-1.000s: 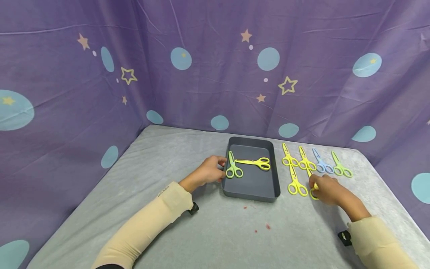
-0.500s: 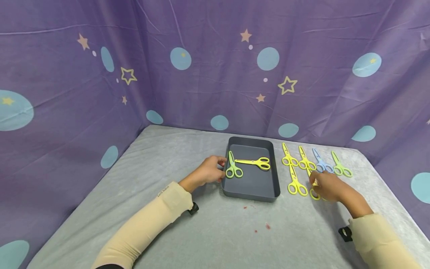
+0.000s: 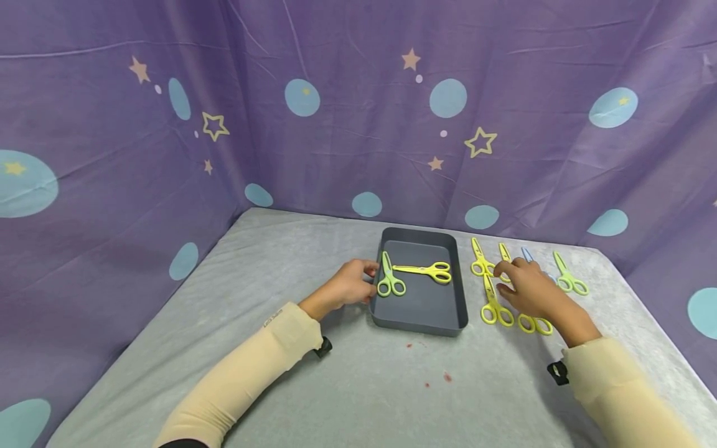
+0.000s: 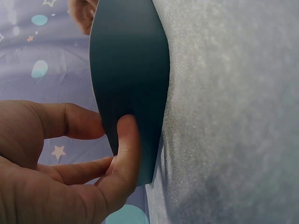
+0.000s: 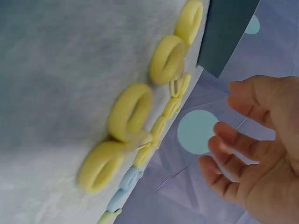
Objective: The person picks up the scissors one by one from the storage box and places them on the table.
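Note:
My left hand point(image 3: 350, 283) grips the left side wall of a dark grey tray point(image 3: 417, 326); the left wrist view shows fingers on both sides of the wall point(image 4: 131, 51). Inside the tray lie green scissors point(image 3: 386, 266) and yellow scissors point(image 3: 414, 270). My right hand point(image 3: 534, 289) hovers with relaxed fingers over the scissors right of the tray, holding nothing in the right wrist view. Below it are the handles of yellow scissors point(image 3: 535, 322), their blades hidden by the hand. Another yellow pair point(image 3: 490, 295) lies just left of it.
Behind, a row holds yellow scissors point(image 3: 478, 252), a second yellow pair point(image 3: 505, 252), blue scissors point(image 3: 527, 254) and green scissors point(image 3: 562, 266), partly covered by my right hand. A grey cloth point(image 3: 313, 404) covers the table; a purple patterned curtain point(image 3: 358, 143) stands behind.
My right hand has let go of the front yellow scissors, lifted, and moved back and slightly left. Those scissors stay on the table. My left hand has not moved.

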Available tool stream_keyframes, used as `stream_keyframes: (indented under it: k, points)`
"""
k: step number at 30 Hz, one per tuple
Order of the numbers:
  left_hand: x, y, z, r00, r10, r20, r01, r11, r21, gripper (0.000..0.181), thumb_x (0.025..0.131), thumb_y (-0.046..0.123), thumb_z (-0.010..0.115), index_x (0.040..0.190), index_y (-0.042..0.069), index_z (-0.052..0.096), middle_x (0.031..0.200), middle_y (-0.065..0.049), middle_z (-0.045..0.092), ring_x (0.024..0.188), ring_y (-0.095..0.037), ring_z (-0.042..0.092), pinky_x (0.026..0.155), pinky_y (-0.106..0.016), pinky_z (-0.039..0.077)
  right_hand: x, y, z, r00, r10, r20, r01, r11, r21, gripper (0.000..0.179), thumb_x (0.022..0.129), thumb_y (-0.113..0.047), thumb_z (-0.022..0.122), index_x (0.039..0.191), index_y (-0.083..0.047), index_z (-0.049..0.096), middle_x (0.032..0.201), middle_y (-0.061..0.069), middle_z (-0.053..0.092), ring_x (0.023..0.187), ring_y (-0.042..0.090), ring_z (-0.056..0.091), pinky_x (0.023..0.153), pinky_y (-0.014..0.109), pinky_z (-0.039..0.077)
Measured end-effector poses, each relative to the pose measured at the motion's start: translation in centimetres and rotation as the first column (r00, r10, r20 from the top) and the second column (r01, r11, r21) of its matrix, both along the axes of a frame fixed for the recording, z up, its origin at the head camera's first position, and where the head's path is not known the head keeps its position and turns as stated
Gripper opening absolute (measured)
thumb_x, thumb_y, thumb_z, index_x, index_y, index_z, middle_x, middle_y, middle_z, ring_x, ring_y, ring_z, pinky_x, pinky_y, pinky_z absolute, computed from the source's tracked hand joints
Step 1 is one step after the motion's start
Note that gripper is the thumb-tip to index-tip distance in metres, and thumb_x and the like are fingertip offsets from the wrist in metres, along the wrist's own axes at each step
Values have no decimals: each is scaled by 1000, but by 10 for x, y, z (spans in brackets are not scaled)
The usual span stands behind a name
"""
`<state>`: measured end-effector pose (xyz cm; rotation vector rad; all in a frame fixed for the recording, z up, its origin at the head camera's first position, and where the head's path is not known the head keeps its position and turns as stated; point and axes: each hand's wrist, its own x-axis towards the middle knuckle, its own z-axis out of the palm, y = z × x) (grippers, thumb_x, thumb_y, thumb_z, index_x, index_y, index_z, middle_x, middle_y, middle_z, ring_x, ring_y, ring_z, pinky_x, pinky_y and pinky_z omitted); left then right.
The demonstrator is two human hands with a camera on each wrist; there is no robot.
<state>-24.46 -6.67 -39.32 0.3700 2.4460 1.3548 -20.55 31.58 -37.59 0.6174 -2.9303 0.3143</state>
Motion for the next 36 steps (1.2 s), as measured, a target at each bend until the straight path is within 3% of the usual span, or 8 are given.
stream_keyframes:
  k: [7,12,19,36]
  points:
    - [2,1,1,1000,-1,5,1,1000,0,65,89,-8,62,152,1,48,132,-16,55,74,-19,65,69,-38,60,-11,-15,6,993,67,-98,-68,998,-3,21,93,-9,71,114,-8,67,105,17,62,85,33,55,68,51,46]
    - [2,1,0,1000,0,3,0,1000,1,66,88,-8,62,152,1,48,132,-16,55,73,-19,65,68,-38,60,-17,-27,8,985,103,-138,-104,995,-2,19,93,-10,71,112,-10,68,108,19,65,91,39,57,70,54,47]
    - [1,2,-2,1000,6,12,-6,1000,14,65,88,-9,63,151,0,48,133,-18,55,73,-19,65,68,-36,61,-27,-43,8,988,99,-116,-96,995,30,22,95,-14,70,117,-11,68,111,17,63,92,37,55,70,51,46]
    - [3,1,1,1000,15,3,-15,1000,13,65,87,-9,62,150,0,49,131,-18,55,72,-19,65,67,-36,61,-49,-76,3,978,176,-109,-174,984,30,26,94,-17,73,120,-13,69,114,15,64,98,36,55,76,52,46]
